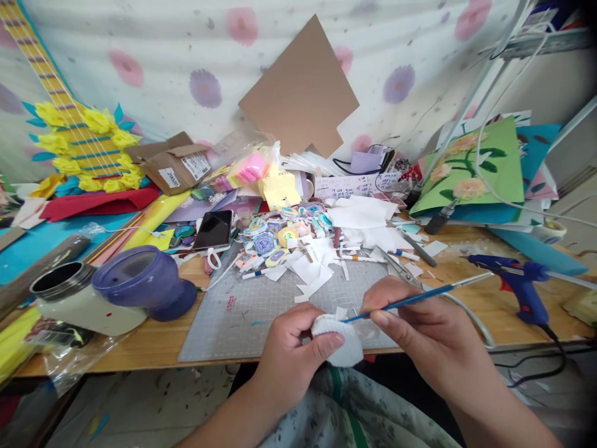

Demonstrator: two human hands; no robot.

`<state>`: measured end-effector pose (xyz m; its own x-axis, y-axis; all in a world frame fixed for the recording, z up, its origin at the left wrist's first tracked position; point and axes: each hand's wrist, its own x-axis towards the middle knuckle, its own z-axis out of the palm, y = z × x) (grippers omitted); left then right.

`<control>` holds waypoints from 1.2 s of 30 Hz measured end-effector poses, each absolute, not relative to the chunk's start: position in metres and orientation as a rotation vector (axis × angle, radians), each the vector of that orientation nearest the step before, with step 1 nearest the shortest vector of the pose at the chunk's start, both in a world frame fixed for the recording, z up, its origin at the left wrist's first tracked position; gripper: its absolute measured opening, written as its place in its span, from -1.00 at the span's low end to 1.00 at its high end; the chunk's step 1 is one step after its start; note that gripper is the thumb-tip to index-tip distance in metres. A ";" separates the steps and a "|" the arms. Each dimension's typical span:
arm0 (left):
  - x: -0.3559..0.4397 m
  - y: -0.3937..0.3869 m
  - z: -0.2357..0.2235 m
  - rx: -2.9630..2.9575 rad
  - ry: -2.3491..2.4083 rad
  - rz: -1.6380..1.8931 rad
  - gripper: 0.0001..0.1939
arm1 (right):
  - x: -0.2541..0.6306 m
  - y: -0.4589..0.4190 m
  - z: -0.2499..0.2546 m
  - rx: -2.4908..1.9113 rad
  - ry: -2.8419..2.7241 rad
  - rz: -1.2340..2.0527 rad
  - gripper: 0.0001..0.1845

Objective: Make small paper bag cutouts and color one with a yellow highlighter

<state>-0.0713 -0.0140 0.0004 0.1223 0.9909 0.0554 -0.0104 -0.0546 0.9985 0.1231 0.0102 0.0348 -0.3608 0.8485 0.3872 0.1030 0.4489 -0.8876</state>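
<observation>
My left hand (pixel 298 342) pinches a white ribbed piece (pixel 347 348), roundish and about palm-sized, with the thumb lying across its face. In the fingers of my right hand (pixel 420 330) is a slim blue stick-shaped tool (pixel 415 300) with a pale silvery far end; its exact kind I cannot make out. The tool's blue point meets the upper edge of the white piece. Both hands are over the near edge of a grey cutting mat (pixel 219 330). Beyond them lies a heap of small coloured patches (pixel 265 242) and white paper scraps (pixel 314 270).
A blue glue gun (pixel 525 289) with a cord lies at right, near scissors (pixel 396 267). To the left are a phone (pixel 213 230), a purple container (pixel 140 280) and a pale open-mouthed jar (pixel 88 305). Cardboard (pixel 301 93) leans against the back curtain.
</observation>
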 end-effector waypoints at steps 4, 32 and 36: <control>-0.064 -0.012 -0.008 0.893 1.003 1.211 -0.73 | 0.129 0.009 0.036 -0.708 -1.507 0.917 -0.92; -0.050 -0.009 -0.001 0.211 0.683 1.387 -0.73 | 0.116 -0.010 0.035 -0.689 -1.814 0.386 -0.72; -0.050 -0.008 -0.001 0.239 0.726 1.395 -0.69 | 0.115 -0.007 0.035 -0.705 -1.820 0.388 -0.71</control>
<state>-0.0499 -0.0085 -0.0014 0.0031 0.9467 -0.3221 -0.8070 0.1925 0.5583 0.1150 -0.0070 0.0346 -0.2307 0.6336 0.7385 0.2777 0.7702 -0.5741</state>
